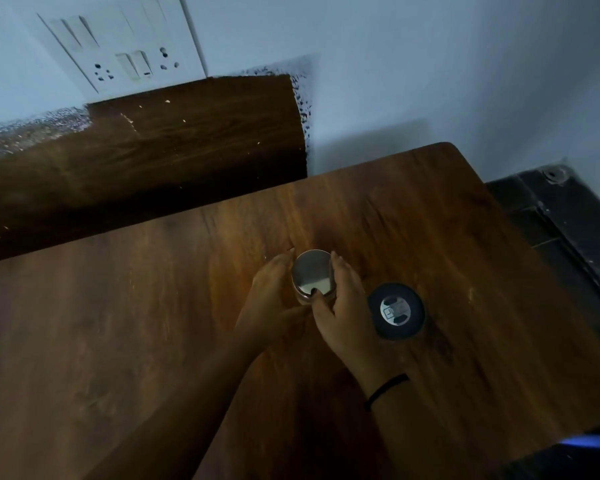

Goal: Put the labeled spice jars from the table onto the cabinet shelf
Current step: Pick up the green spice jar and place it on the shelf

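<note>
Fingers of left hand and right hand grip silver-lidded jar. Risk: lifting right wrist could clip dark-lidded jar just beside, toppling it.

The left hand and right hand hide the sides of the silver-lidded jar; print on the dark-lidded jar is too small to read.

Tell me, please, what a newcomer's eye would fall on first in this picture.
Both hands draw the eye: the left hand and right hand clasp a silver-lidded jar near the middle of the wooden table. Just right of it stands a dark-lidded jar. A white switchboard sits on the wall at upper left.
</note>
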The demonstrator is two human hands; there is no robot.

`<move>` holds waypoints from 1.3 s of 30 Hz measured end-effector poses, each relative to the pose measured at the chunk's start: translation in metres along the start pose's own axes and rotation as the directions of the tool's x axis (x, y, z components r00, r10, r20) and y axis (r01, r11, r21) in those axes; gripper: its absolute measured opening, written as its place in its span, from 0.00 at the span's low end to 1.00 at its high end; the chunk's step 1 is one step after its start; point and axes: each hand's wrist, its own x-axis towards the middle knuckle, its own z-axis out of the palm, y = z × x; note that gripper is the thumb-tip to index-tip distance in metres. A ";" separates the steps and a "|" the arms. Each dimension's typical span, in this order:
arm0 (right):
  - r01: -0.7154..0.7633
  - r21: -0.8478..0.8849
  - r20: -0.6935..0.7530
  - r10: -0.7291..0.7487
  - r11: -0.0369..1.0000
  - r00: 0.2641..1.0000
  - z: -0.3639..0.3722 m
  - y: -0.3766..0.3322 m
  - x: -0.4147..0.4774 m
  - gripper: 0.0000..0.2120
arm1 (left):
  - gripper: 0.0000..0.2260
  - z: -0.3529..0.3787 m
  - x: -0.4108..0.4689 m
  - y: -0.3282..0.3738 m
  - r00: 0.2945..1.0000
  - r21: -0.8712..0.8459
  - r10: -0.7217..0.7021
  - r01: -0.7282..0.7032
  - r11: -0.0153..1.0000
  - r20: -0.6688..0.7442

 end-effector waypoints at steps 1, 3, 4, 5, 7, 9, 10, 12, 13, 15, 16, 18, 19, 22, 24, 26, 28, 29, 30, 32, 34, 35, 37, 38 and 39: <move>0.010 0.005 -0.005 -0.010 1.000 1.000 0.001 0.002 0.000 0.33 | 0.40 0.002 0.005 -0.003 1.000 0.009 0.007 -0.008 1.000 0.022; 0.018 0.017 -0.033 -0.017 1.000 0.999 0.002 0.004 0.001 0.32 | 0.35 0.006 0.012 -0.003 0.999 -0.018 0.001 0.000 1.000 0.046; 0.010 0.031 -0.048 -0.009 0.999 0.999 0.001 0.005 0.002 0.31 | 0.33 0.008 0.014 -0.002 0.999 -0.032 -0.001 0.002 0.999 0.041; 0.003 0.054 -0.063 0.001 0.999 0.998 0.000 0.006 0.003 0.30 | 0.32 0.010 0.015 -0.001 1.000 -0.035 -0.002 0.003 0.999 0.028; -0.012 0.108 -0.083 0.021 0.994 0.996 -0.002 0.009 0.005 0.28 | 0.31 0.013 0.015 -0.001 1.000 -0.025 -0.002 0.002 1.000 0.004; -0.007 0.151 -0.101 0.022 0.989 0.995 -0.005 0.010 0.005 0.26 | 0.33 0.013 0.013 -0.002 1.000 -0.038 -0.018 0.017 0.999 -0.024; 0.006 0.177 -0.112 0.014 0.984 0.994 -0.007 0.010 0.004 0.25 | 0.34 0.011 0.011 -0.003 0.998 -0.058 -0.022 0.019 0.998 -0.056; 0.048 0.239 -0.139 -0.015 0.970 0.990 -0.009 0.007 0.004 0.22 | 0.35 0.004 0.006 -0.004 0.990 -0.104 -0.022 0.008 0.995 -0.136; 0.079 0.264 -0.154 -0.038 0.961 0.987 -0.010 0.006 0.003 0.21 | 0.35 -0.001 0.003 -0.004 0.984 -0.126 -0.013 -0.010 0.992 -0.179; 0.136 0.292 -0.170 -0.088 0.947 0.982 -0.013 0.002 0.003 0.20 | 0.33 -0.016 -0.002 0.004 0.967 -0.167 0.013 -0.057 0.984 -0.255; 0.164 0.299 -0.172 -0.116 0.940 0.978 -0.015 0.000 0.003 0.21 | 0.33 -0.024 -0.005 0.010 0.958 -0.189 0.022 -0.079 0.979 -0.285; 0.229 0.325 -0.174 -0.180 0.917 0.968 -0.019 -0.007 0.003 0.22 | 0.34 -0.040 -0.010 0.023 0.943 -0.233 0.030 -0.113 0.966 -0.331; 0.256 0.344 -0.166 -0.210 0.903 0.964 -0.022 -0.010 0.003 0.23 | 0.34 -0.047 -0.012 0.030 0.935 -0.243 0.038 -0.131 0.961 -0.352; 0.296 0.397 -0.096 -0.282 0.868 0.955 -0.030 -0.016 0.003 0.21 | 0.31 -0.067 -0.020 0.048 0.909 -0.247 0.062 -0.178 0.953 -0.413; 0.338 0.402 -0.058 -0.344 0.851 0.937 -0.036 -0.023 0.003 0.25 | 0.29 -0.080 -0.027 0.060 0.884 -0.225 0.084 -0.207 0.952 -0.459; 0.413 0.381 -0.061 -0.423 0.827 0.904 -0.041 -0.033 0.001 0.27 | 0.29 -0.090 -0.034 0.071 0.863 -0.205 0.098 -0.226 0.952 -0.495; 0.488 0.339 -0.095 -0.487 0.804 0.868 -0.044 -0.041 -0.001 0.30 | 0.29 -0.098 -0.042 0.083 0.847 -0.186 0.102 -0.230 0.955 -0.521; 0.510 0.321 -0.115 -0.502 0.798 0.857 -0.045 -0.045 -0.003 0.32 | 0.29 -0.102 -0.047 0.090 0.841 -0.181 0.107 -0.236 0.955 -0.531; 0.524 0.307 -0.136 -0.508 0.795 0.851 -0.045 -0.048 -0.004 0.34 | 0.29 -0.106 -0.051 0.096 0.835 -0.181 0.113 -0.245 0.953 -0.539; 0.540 0.314 -0.165 -0.515 0.781 0.841 -0.046 -0.057 -0.008 0.36 | 0.28 -0.113 -0.060 0.110 0.825 -0.186 0.118 -0.260 0.948 -0.552; 0.540 0.382 -0.176 -0.515 0.750 0.839 -0.050 -0.068 -0.015 0.37 | 0.27 -0.121 -0.070 0.124 0.813 -0.188 0.115 -0.266 0.946 -0.570; 0.533 0.421 -0.168 -0.514 0.734 0.841 -0.053 -0.075 -0.018 0.38 | 0.26 -0.124 -0.075 0.131 0.806 -0.187 0.112 -0.266 0.946 -0.581; 0.531 0.480 -0.160 -0.525 0.699 0.836 -0.059 -0.087 -0.024 0.40 | 0.25 -0.129 -0.085 0.145 0.791 -0.188 0.103 -0.267 0.945 -0.603; 0.536 0.502 -0.166 -0.532 0.679 0.830 -0.063 -0.093 -0.026 0.40 | 0.24 -0.131 -0.089 0.152 0.782 -0.191 0.099 -0.269 0.944 -0.615; 0.545 0.519 -0.174 -0.542 0.659 0.822 -0.067 -0.098 -0.028 0.40 | 0.23 -0.134 -0.093 0.158 0.774 -0.191 0.097 -0.272 0.943 -0.625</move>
